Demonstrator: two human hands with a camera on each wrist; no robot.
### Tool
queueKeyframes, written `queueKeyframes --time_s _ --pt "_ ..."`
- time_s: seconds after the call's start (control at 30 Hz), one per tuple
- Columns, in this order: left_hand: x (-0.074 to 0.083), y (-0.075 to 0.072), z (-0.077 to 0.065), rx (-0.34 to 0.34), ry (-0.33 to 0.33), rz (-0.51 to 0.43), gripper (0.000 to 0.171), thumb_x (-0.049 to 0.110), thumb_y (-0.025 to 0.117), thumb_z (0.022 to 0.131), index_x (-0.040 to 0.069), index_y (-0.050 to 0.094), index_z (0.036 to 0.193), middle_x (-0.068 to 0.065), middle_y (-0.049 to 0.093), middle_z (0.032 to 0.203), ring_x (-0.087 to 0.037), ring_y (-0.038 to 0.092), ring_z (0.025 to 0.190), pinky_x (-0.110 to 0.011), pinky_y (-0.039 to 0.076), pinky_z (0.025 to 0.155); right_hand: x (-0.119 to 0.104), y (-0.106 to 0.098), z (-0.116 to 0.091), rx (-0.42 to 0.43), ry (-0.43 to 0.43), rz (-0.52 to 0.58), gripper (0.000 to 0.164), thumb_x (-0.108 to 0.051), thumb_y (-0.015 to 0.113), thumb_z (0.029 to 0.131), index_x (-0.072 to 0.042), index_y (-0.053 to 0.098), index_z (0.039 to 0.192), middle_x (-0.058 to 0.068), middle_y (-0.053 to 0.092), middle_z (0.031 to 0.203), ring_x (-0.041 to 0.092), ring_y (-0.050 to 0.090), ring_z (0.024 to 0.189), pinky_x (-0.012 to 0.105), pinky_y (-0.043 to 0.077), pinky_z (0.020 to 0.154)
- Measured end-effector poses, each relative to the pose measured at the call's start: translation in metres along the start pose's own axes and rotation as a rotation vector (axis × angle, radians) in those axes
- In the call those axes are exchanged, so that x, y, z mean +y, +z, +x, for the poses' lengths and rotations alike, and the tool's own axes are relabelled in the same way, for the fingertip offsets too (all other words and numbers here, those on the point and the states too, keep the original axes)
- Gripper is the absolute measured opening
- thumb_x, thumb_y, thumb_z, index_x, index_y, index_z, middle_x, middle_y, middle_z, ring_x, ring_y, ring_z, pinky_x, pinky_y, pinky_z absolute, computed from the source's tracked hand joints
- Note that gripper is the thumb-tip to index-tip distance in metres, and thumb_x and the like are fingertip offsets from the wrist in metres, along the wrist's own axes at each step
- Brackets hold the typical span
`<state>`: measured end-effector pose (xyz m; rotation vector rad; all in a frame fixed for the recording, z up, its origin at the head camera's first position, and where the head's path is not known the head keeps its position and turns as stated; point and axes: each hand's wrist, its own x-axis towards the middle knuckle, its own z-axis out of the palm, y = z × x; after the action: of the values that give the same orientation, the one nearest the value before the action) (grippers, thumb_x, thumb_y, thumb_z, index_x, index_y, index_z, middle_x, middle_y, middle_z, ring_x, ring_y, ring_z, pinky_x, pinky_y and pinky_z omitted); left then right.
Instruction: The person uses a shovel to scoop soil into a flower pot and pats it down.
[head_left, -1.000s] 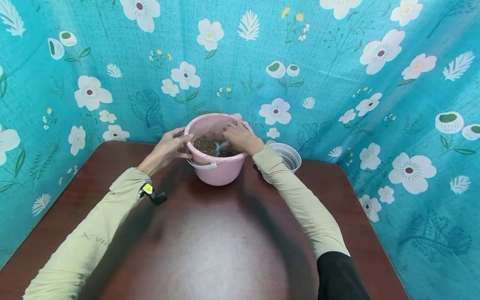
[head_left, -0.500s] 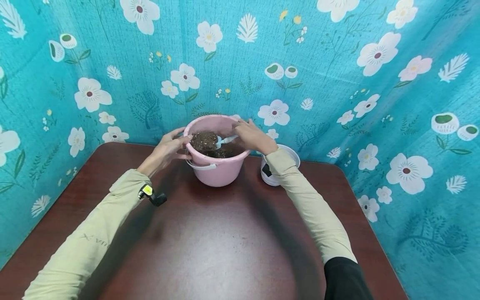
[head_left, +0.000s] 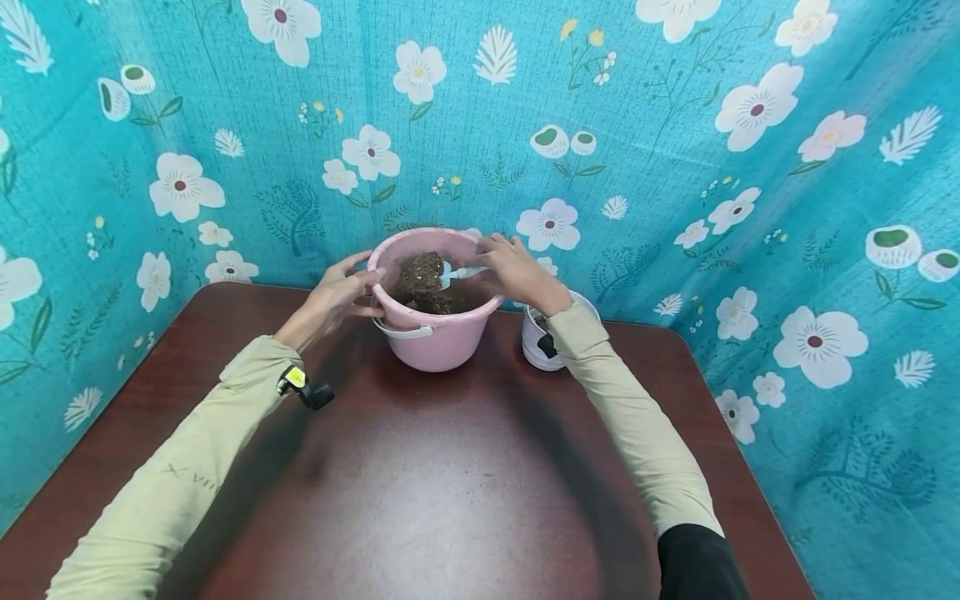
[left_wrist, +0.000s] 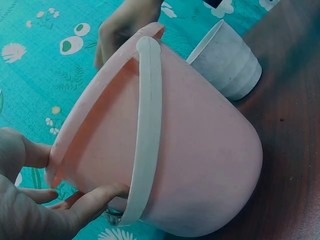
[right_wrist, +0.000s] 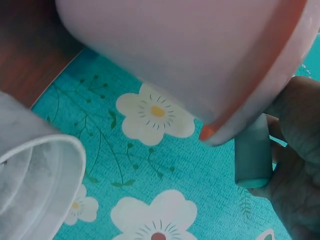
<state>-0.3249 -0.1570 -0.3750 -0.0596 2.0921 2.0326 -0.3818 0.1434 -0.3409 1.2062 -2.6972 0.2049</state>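
While the left hand [head_left: 330,302] holds the pink bucket [head_left: 438,346] at the left side of its rim, the right hand [head_left: 517,271] grips the trowel [head_left: 447,275] by its handle. The left thumb rests on the rim; the fingers lie against the outer wall, close to the white bail [left_wrist: 148,110], which hangs down along the near side. The right hand is positioned at the right side of the rim. The trowel blade is light blue, points left and carries a mound of dark soil [head_left: 422,272] within the bucket's mouth; further soil lies below it. The bucket stands upright on the dark, reddish-brown tabletop [head_left: 420,483], near its far edge. The white ribbed pot [head_left: 536,348] stands to the right of the bucket, apart from it and partly covered by the right sleeve [head_left: 622,408]. A blue floral curtain [head_left: 480,125] hangs behind.
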Motion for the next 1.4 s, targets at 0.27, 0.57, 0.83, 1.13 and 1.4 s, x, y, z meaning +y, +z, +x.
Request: queueKeyframes --time_s 0.27,0.57,0.83,1.13,1.4 --pt "0.003 0.002 0.0 -0.02 -0.028 -0.045 0.07 0.017 0.053 0.11 0.009 0.017 0.169 -0.026 0.034 0.162 -0.042 0.042 0.146 -0.053 0.057 0.106 0.011 -0.008 -0.016 0.034 0.017 -0.007 0.032 -0.014 0.071 0.101 -0.011 0.075 0.132 0.012 0.064 0.111 0.03 0.05 0.099 0.048 0.043 0.081" --pt "0.003 0.004 0.003 -0.009 -0.03 -0.001 0.07 0.023 0.056 0.109 0.009 0.021 0.168 -0.026 0.043 0.148 -0.031 0.057 0.121 -0.051 0.059 0.104 0.026 -0.021 -0.039 0.1 0.025 -0.013 0.03 -0.01 0.07 0.101 -0.006 0.075 0.13 0.013 0.067 0.111 0.032 0.057 0.103 0.047 0.047 0.074" --pt "0.001 0.001 0.002 -0.01 -0.011 -0.022 0.067 0.02 0.056 0.109 0.007 0.024 0.167 -0.015 0.052 0.119 -0.019 0.064 0.096 -0.047 0.064 0.096 0.038 -0.026 -0.052 0.152 -0.005 -0.003 0.027 -0.007 0.071 0.1 0.0 0.075 0.125 0.016 0.068 0.106 0.031 0.058 0.089 0.046 0.05 0.071" --pt "0.001 0.001 0.001 -0.006 -0.016 -0.023 0.069 0.02 0.056 0.109 0.008 0.022 0.167 -0.022 0.05 0.134 -0.024 0.063 0.106 -0.048 0.063 0.098 0.046 -0.041 -0.066 0.154 0.019 0.005 0.027 -0.007 0.072 0.099 -0.002 0.076 0.126 0.016 0.068 0.107 0.035 0.06 0.095 0.052 0.049 0.076" --pt "0.0 -0.002 0.0 -0.029 -0.024 -0.07 0.071 0.018 0.054 0.109 0.009 0.017 0.169 -0.026 0.034 0.162 -0.04 0.045 0.144 -0.05 0.061 0.102 0.055 -0.054 -0.083 0.161 0.067 -0.005 0.026 -0.006 0.07 0.1 0.0 0.075 0.126 0.019 0.068 0.108 0.038 0.06 0.1 0.052 0.049 0.073"
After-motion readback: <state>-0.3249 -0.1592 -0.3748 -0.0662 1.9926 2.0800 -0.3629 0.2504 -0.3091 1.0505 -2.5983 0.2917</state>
